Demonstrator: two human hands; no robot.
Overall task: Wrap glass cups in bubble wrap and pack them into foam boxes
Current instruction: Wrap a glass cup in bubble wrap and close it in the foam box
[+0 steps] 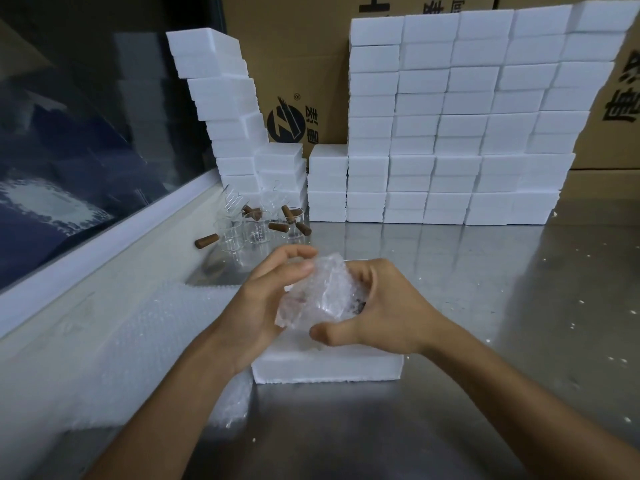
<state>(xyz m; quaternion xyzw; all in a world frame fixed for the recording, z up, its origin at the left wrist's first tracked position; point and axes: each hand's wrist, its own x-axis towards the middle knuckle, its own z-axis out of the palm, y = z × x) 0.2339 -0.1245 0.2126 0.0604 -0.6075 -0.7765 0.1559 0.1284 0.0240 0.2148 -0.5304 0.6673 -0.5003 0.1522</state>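
Observation:
A bundle of bubble wrap [320, 294] with a cup inside sits between both hands above a white foam box [329, 368] on the metal table. My left hand [266, 299] curls round the bundle's left side, thumb on top. My right hand [384, 306] grips its right side, thumb underneath. The cup itself is mostly hidden by the wrap. Several bare glass cups [256, 226] with brown wooden handles stand at the back left, by the foam stacks.
Sheets of bubble wrap [145, 348] lie on the left of the steel table [485, 341]. Stacks of white foam boxes [450, 133] line the back, in front of cardboard cartons [298, 64]. A window ledge [104, 233] runs along the left.

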